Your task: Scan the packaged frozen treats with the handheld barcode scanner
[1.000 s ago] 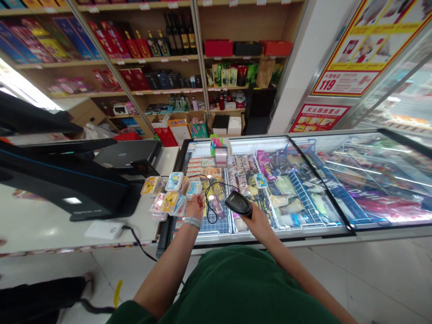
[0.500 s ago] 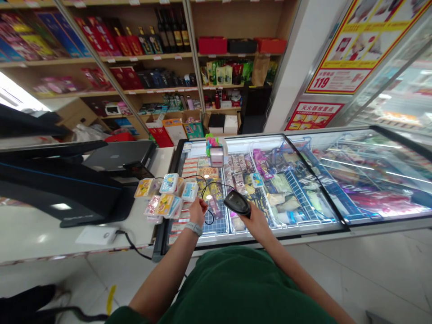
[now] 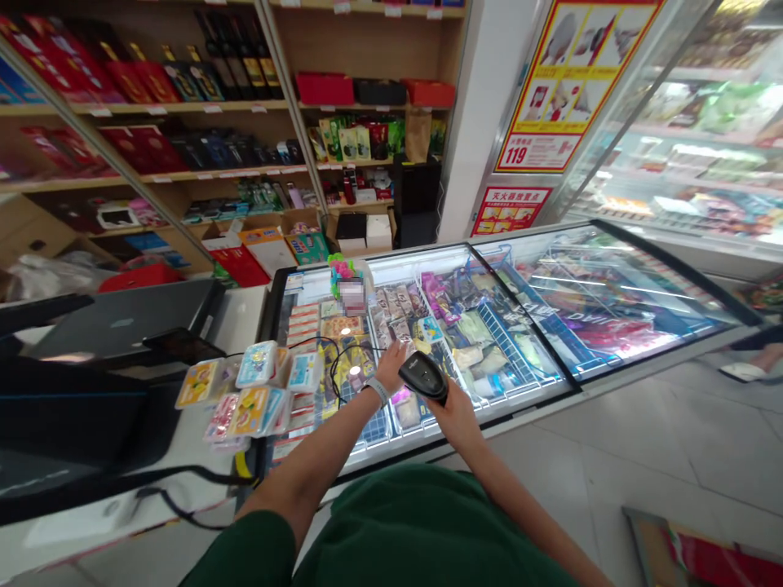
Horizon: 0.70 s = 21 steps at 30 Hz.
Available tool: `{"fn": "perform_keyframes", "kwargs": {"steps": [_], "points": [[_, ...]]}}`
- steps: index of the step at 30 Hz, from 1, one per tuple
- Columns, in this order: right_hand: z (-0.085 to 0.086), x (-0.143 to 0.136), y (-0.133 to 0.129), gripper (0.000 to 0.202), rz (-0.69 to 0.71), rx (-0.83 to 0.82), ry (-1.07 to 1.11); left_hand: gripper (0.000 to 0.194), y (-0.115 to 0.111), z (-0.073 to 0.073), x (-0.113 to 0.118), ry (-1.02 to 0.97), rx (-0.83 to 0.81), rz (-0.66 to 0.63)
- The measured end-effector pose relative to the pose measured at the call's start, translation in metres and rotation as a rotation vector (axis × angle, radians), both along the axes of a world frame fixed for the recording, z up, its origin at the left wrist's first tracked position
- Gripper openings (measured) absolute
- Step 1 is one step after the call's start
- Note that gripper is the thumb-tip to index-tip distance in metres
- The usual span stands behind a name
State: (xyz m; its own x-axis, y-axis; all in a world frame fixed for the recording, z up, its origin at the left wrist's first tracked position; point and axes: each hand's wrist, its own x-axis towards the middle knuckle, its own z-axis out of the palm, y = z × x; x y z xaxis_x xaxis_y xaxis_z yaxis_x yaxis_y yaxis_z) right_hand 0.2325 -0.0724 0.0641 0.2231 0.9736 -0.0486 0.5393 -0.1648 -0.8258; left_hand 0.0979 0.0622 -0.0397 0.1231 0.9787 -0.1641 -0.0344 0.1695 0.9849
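A black handheld barcode scanner (image 3: 423,377) is gripped in my right hand (image 3: 456,412) above the glass freezer top. My left hand (image 3: 390,365) is just left of the scanner's head, fingers stretched forward and partly blurred; nothing shows in them. A small package with a blue-and-white label (image 3: 430,329) lies on the glass beyond the scanner. The black cable (image 3: 335,359) loops across the glass to the left. Several clear plastic tubs with blue or orange lids (image 3: 255,364) are piled at the freezer's left edge, left of my left hand.
The chest freezer (image 3: 514,408) holds bagged goods in wire baskets under glass. Left stands a counter with a dark monitor (image 3: 73,416) and a phone-like device (image 3: 183,346). A colourful flower-like decoration (image 3: 341,273) sits at the freezer's back. Stocked shelves (image 3: 232,110) line the wall behind.
My left hand has moved right, away from the piled tubs to beside the scanner. The view has swung right. The scanner stays in my right hand.
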Motion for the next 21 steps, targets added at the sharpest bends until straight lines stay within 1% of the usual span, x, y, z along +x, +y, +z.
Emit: {"fn": "perform_keyframes", "kwargs": {"steps": [3,5,6,10,12,14,16,18,21], "points": [[0.0,0.006,-0.006,0.028,-0.061,0.003,0.021,0.041,0.018,-0.004,0.03,0.246,0.112,-0.177],[0.0,0.009,-0.01,0.027,-0.1,0.004,0.027,0.038,0.031,-0.007,0.05,0.404,0.176,-0.267],[0.0,0.011,-0.011,0.027,-0.121,0.007,0.03,0.04,0.038,-0.009,0.059,0.478,0.206,-0.312],[-0.003,0.018,-0.017,0.027,-0.203,0.038,0.039,0.069,0.06,-0.013,0.088,0.749,0.304,-0.468],[-0.005,0.02,-0.02,0.029,-0.231,0.06,0.051,0.08,0.068,-0.014,0.096,0.863,0.33,-0.518],[-0.006,0.021,-0.022,0.031,-0.254,0.08,0.064,0.085,0.075,-0.015,0.101,0.955,0.348,-0.549],[-0.007,0.021,-0.024,0.031,-0.277,0.086,0.07,0.084,0.079,-0.016,0.102,1.028,0.365,-0.566],[-0.007,0.021,-0.025,0.028,-0.286,0.073,0.073,0.08,0.081,-0.017,0.102,1.08,0.386,-0.576],[-0.007,0.021,-0.024,0.026,-0.288,0.052,0.068,0.073,0.079,-0.016,0.1,1.119,0.427,-0.586]]}}
